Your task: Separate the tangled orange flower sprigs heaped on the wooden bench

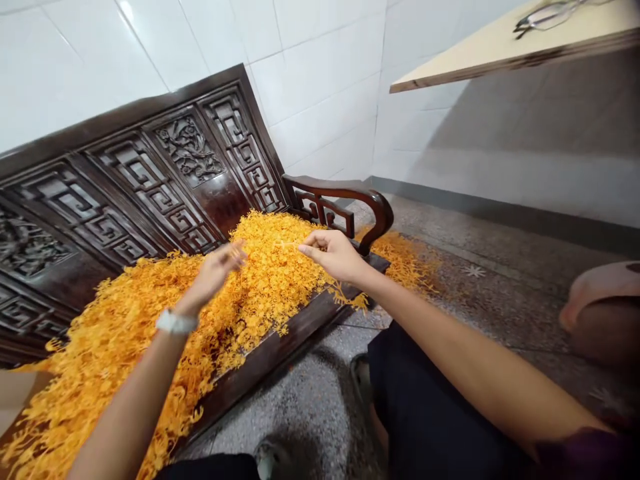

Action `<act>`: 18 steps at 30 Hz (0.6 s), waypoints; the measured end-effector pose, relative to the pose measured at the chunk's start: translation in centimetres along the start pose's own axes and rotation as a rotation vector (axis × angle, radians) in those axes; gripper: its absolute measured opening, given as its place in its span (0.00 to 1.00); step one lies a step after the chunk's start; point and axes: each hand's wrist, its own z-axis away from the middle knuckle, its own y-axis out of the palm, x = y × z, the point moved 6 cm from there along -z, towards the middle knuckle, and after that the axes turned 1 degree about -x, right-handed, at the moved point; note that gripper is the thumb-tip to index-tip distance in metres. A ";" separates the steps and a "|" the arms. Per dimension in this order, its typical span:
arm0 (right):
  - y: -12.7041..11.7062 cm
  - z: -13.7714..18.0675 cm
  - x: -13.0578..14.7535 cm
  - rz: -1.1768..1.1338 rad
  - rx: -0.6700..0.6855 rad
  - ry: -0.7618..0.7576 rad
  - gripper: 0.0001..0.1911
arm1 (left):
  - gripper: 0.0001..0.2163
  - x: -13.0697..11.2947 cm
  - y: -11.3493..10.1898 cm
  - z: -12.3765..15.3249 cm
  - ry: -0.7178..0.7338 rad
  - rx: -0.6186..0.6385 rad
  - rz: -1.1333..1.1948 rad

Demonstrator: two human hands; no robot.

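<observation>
My right hand (336, 255) is closed, thumb against forefinger, on a thin pale strip (287, 244) that points left over the pile. What the strip is, I cannot make out. My left hand (220, 270), with a pale band (177, 323) on its wrist, is raised over the pile to the left of the strip. Its fingers are smeared by motion, so whether they hold anything is unclear. Below both hands, a big heap of small orange-yellow branched pieces (280, 280) covers the seat of a dark carved wooden bench (225, 200).
The bench's curved armrest (373, 200) rises just beyond my right hand. More orange pieces (407, 263) lie on the speckled floor past it. At upper right is a wooden board (465, 60) with eyeglasses (550, 15) on it. A blurred pinkish rounded object (605, 293) is at far right.
</observation>
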 end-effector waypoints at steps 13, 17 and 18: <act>2.5 2.0 0.3 -0.249 0.092 0.094 0.17 | 0.02 -0.6 -8.0 -8.4 -0.238 -0.503 0.209; 2.7 2.3 0.8 -0.517 0.123 0.228 0.14 | 0.10 -0.5 -2.2 -5.4 -0.227 -0.143 0.159; 2.8 2.3 1.0 -0.564 0.142 0.247 0.13 | 0.14 -0.8 -0.5 -4.4 -0.197 -0.074 0.158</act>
